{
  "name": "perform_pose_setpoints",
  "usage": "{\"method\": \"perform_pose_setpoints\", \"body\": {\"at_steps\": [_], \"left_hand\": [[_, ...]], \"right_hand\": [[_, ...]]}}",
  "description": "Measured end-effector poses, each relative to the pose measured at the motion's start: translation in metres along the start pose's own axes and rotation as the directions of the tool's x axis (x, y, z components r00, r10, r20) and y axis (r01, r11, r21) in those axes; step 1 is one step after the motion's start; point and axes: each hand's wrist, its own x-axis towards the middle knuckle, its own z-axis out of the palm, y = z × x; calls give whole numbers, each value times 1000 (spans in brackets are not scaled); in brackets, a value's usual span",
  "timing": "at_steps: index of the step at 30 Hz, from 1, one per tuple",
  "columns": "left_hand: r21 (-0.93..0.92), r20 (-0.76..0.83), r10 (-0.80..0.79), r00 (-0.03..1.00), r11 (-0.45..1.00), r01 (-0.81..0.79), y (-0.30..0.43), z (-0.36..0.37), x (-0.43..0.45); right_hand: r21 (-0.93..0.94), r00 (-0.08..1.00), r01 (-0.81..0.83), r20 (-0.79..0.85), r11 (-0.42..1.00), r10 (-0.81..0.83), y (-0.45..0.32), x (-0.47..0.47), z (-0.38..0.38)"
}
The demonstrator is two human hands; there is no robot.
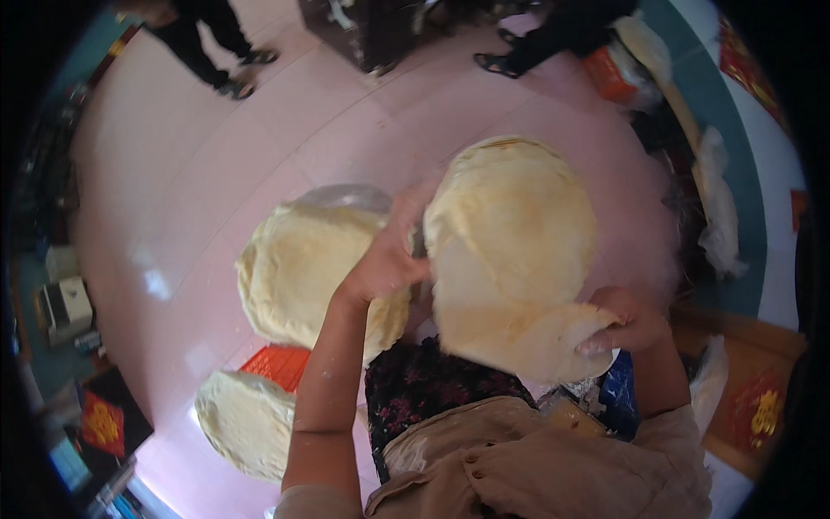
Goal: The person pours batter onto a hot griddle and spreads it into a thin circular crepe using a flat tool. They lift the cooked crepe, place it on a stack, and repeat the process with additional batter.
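My right hand (632, 322) pinches the lifted near edge of a thin round dough sheet (512, 331). The sheet lies partly over a round stack of pale flat sheets (519, 201) in front of me. My left hand (389, 256) is blurred, its thumb and fingers apart, at the left edge of that stack. Whether the thumb touches the stack I cannot tell. Left of this hand sits a second pale stack (305, 272), with clear plastic (353, 194) showing behind it. My left forearm hides part of it and of a third stack (243, 422) nearer me.
A red plastic crate (275, 366) shows between the two left stacks. Dark patterned cloth (434, 383) covers my lap. Two people's legs (207, 45) (538, 48) stand beyond, beside a dark cabinet (363, 32). A wooden cabinet (733, 363) is at the right.
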Motion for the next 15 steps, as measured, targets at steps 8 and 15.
{"method": "perform_pose_setpoints", "body": {"at_steps": [8,15], "left_hand": [[-35,101,-417,903,906,422,-15,81,67],[423,-165,-112,980,889,173,8,108,154]], "right_hand": [[-141,804,34,-584,989,-111,43,-81,-100],[-259,556,220,-759,940,-339,76,-70,-212]]}}
